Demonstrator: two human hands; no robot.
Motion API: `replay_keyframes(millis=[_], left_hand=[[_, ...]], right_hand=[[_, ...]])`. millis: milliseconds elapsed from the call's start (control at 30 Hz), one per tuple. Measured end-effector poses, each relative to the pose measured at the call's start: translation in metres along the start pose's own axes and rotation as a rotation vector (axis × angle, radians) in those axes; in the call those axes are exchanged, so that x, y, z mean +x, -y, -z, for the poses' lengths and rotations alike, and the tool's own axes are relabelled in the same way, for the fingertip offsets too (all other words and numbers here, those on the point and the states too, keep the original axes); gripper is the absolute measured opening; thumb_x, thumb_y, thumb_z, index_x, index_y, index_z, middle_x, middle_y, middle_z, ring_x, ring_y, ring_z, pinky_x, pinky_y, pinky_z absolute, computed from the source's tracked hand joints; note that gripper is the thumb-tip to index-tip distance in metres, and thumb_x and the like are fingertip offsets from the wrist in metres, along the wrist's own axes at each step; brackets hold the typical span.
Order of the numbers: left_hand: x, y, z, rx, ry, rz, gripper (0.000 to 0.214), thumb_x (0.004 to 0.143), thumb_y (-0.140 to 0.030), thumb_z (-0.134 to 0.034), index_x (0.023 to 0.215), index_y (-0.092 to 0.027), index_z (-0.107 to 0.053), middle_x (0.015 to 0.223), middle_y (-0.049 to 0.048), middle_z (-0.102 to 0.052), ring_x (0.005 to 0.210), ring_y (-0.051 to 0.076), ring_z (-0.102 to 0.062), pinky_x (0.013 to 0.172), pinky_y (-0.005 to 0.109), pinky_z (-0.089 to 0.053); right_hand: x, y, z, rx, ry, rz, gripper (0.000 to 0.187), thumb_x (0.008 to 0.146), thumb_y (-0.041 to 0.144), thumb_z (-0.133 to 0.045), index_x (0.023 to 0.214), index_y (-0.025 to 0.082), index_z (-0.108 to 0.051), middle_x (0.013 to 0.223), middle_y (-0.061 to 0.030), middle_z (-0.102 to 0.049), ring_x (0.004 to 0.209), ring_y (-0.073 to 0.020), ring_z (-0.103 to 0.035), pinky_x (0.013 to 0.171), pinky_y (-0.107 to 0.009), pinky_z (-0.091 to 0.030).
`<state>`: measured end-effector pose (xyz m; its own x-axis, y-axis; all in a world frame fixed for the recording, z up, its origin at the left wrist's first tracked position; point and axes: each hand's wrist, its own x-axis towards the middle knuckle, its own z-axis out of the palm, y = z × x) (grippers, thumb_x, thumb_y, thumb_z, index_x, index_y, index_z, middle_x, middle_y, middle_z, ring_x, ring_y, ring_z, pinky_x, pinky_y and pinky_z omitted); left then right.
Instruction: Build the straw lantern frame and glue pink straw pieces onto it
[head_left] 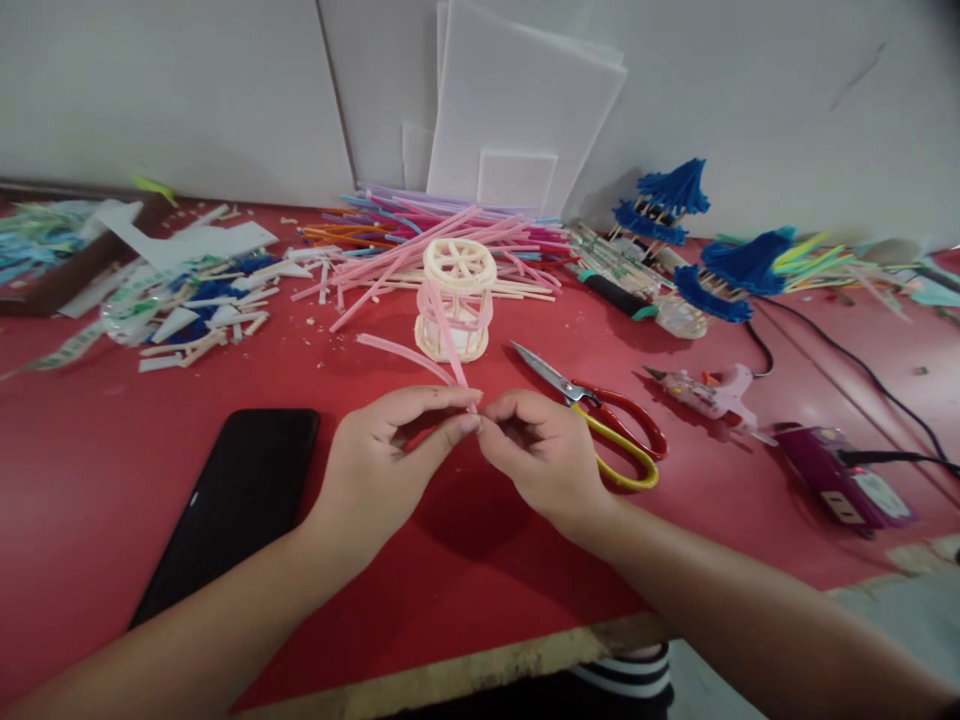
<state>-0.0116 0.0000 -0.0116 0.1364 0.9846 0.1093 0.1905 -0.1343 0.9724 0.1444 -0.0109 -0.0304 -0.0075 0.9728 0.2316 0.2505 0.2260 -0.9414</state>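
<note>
My left hand (409,440) is closed in a pinch on two pink pipe cleaners (450,335); one rises toward the back and the other slants off to the left. Fingertip to fingertip with it, my right hand (536,450) pinches the lower ends where the strips meet. The joint itself is mostly covered by my fingers. Just behind stands a small cream-coloured round frame (459,262) with a spoked top and a pink band around its middle. Right of my right hand lies a pair of scissors (615,430) with red and yellow handles.
A black phone (232,500) lies at left. Pink and purple pipe cleaners (420,235) are heaped at the back, scraps (206,310) at back left. A glue gun (705,390), a purple power strip (840,480), cords and blue-roofed models (742,270) occupy the right.
</note>
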Motion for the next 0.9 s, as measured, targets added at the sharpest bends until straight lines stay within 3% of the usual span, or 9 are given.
replay_keyframes(millis=[233,333,900], left_hand=[[0.0065,0.0015,0.0011,-0.287,-0.032,0.212,0.017,0.067,-0.027,-0.084,0.082,-0.023,-0.078,0.085,0.0019,-0.078,0.082,0.017,-0.071,0.078,0.025,-0.057],[0.0078,0.0018,0.0001,-0.375,-0.051,0.258,0.021,0.065,-0.028,-0.085,0.084,-0.022,-0.077,0.086,0.0024,-0.078,0.082,0.016,-0.071,0.078,0.025,-0.057],[0.0063,-0.0006,-0.0010,-0.371,-0.003,0.253,0.019,0.065,-0.027,-0.085,0.083,-0.023,-0.077,0.080,0.0003,-0.076,0.075,0.012,-0.068,0.074,0.020,-0.056]], right_hand=[[0.0018,-0.0007,0.0057,-0.224,0.008,0.413,0.007,0.087,0.016,-0.060,0.083,0.019,-0.066,0.075,-0.0027,-0.070,0.066,-0.0121,-0.063,0.065,-0.025,-0.053],[0.0027,-0.0024,0.0061,-0.253,0.012,0.518,0.006,0.087,0.015,-0.062,0.090,0.019,-0.066,0.080,-0.0038,-0.072,0.075,-0.0135,-0.066,0.071,-0.026,-0.055],[0.0026,-0.0002,0.0091,-0.299,-0.042,0.520,0.010,0.084,0.012,-0.067,0.083,0.021,-0.064,0.077,-0.0013,-0.071,0.072,-0.0136,-0.066,0.069,-0.025,-0.055]])
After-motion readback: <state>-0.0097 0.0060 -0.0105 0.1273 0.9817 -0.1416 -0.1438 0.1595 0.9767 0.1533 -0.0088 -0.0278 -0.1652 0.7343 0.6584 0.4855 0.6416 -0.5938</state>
